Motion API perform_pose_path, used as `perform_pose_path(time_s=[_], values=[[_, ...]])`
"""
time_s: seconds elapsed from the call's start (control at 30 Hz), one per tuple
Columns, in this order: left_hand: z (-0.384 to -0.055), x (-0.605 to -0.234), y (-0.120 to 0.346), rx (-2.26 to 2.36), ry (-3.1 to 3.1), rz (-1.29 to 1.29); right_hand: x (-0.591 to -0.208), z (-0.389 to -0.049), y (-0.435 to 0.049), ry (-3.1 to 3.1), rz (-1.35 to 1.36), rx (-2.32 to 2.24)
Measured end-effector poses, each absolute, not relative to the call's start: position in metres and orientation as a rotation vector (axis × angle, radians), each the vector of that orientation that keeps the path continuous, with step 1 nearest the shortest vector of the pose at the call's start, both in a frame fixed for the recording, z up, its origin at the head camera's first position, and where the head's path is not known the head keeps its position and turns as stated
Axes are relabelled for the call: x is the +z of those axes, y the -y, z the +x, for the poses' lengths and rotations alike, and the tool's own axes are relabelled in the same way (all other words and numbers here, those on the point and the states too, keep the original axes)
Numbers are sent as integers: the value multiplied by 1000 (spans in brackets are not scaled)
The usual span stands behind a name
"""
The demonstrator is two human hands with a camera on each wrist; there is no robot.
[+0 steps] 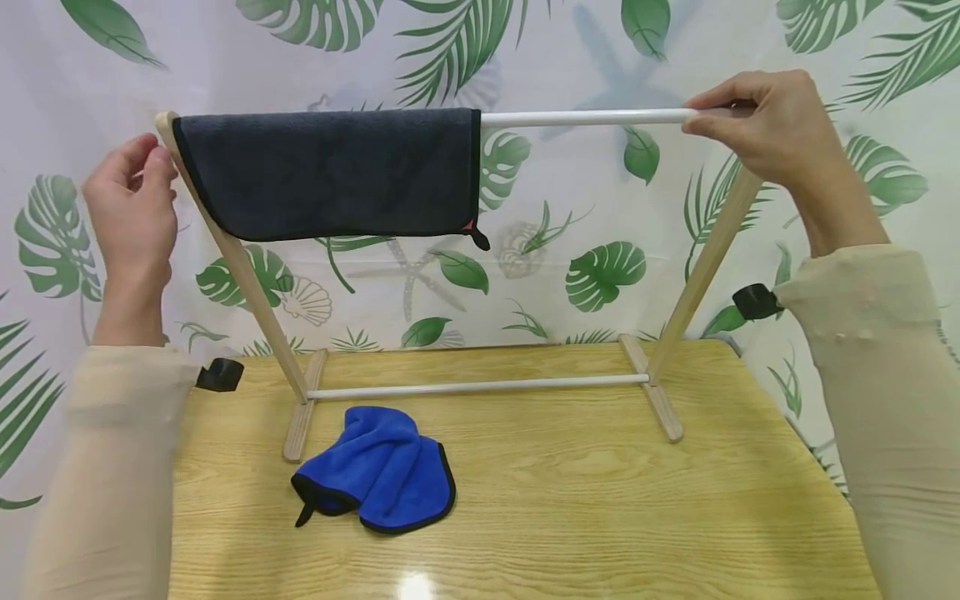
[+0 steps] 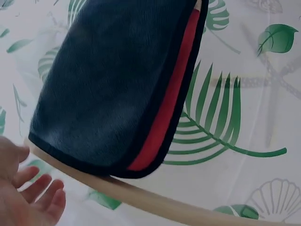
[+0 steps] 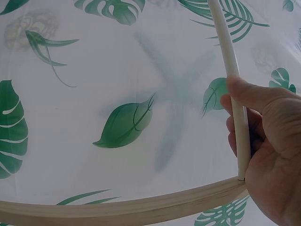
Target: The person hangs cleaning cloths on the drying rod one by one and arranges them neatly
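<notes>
A dark grey towel with black edging hangs folded over the left half of a rack's white top rod. Its red inner side shows in the left wrist view. My right hand grips the rod near its right end, thumb and fingers around it, as the right wrist view also shows. Beside the top of the left wooden upright is my left hand, its fingers loosely bent and holding nothing. A crumpled blue towel with black edging lies on the table in front of the rack.
The rack's right upright slants down to a wooden foot. A white lower rod joins both sides near the wood-grain table. Behind stands a white backdrop printed with green leaves.
</notes>
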State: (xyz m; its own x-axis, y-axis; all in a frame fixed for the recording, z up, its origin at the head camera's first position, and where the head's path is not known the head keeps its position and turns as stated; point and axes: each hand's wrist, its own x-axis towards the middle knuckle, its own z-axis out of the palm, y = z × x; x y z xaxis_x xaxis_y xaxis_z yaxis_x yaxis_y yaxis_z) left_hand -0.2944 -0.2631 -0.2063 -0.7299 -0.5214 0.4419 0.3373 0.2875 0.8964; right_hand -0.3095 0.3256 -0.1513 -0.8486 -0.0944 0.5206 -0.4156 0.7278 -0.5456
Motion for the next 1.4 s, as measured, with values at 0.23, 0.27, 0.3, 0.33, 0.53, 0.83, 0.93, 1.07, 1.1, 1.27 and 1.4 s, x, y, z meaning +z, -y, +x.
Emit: perform_pose_path(time_s=[0.23, 0.27, 0.3, 0.33, 0.53, 0.83, 0.93, 1.07, 1.1, 1.27, 1.4], values=[[-300, -211, 281, -1862, 1806, -97, -153, -312, -319, 2449, 435, 927], [-300, -212, 282, -1904, 1783, -125, -153, -312, -318, 2448, 440, 926], [-300, -213, 284, -1929, 1770, -146, -153, -313, -317, 2445, 445, 927], [-300, -214, 285, -1949, 1755, -165, -153, -313, -316, 2444, 448, 927], [-303, -216, 289, -1986, 1759, -190, -153, -314, -313, 2452, 441, 922], [-307, -215, 295, -2054, 1761, -190, -149, -312, -313, 2465, 422, 925], [-310, -216, 295, -2087, 1736, -260, -149, -310, -316, 2453, 417, 952], [-315, -216, 293, -2113, 1695, -334, -148, -308, -321, 2451, 394, 931], [-317, -216, 292, -2119, 1696, -335, -148, -308, -323, 2453, 389, 915], [-321, -213, 288, -2146, 1716, -349, -151, -307, -328, 2434, 402, 834], [-321, -213, 287, -2146, 1724, -344, -157, -305, -327, 2386, 401, 743]])
